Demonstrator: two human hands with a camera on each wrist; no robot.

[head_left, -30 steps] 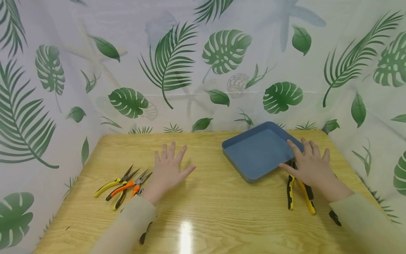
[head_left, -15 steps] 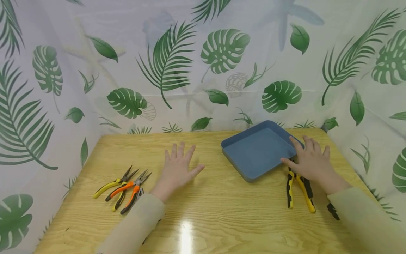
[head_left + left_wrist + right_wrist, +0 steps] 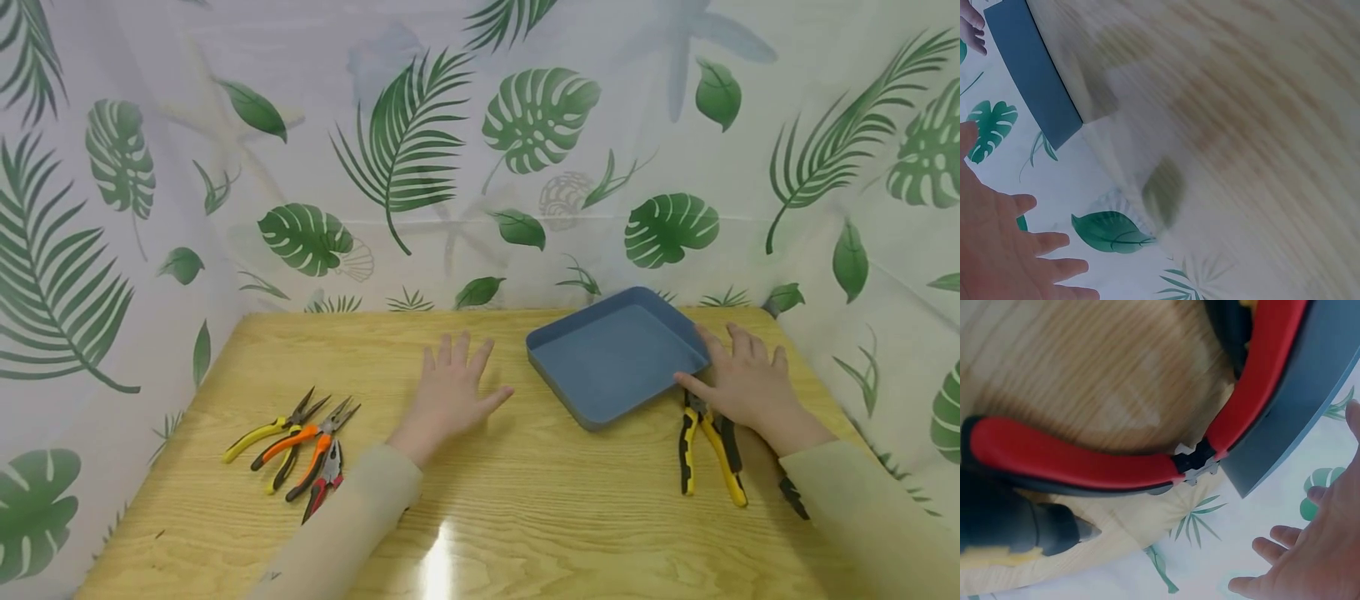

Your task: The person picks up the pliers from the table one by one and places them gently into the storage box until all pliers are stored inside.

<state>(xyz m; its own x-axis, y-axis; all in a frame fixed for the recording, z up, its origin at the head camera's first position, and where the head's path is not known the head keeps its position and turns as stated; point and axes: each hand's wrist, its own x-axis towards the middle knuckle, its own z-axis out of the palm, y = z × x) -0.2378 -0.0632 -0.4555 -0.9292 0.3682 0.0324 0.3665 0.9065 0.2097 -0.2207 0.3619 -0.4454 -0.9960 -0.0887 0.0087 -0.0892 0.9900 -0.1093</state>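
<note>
A shallow blue-grey tray (image 3: 615, 362) sits on the table, angled, at the right back. My left hand (image 3: 453, 396) hovers over the wood left of the tray, fingers spread, holding nothing; in the left wrist view its fingers point toward the cloth, apart from the tray's side (image 3: 1032, 72). By the tray's right corner is my right hand (image 3: 750, 387), its fingers extended and spread. Whether it touches the rim I cannot tell. Below it lie yellow-and-black pliers (image 3: 723, 458), their jaw end partly hidden. The right wrist view shows red-handled pliers (image 3: 1072, 453) beside the tray's wall.
Left on the table lie yellow-handled pliers (image 3: 251, 440), orange-handled long-nose pliers (image 3: 281, 448) and red-handled pliers (image 3: 318, 492), partly behind the left sleeve. A dark handle (image 3: 793, 498) shows by the right sleeve. Leaf-printed cloth (image 3: 450, 242) encloses the table's back and sides.
My left hand has moved right, toward the tray, uncovering the red-handled pliers at left. The right hand has shifted slightly to the right by the tray corner. The tray stays in place.
</note>
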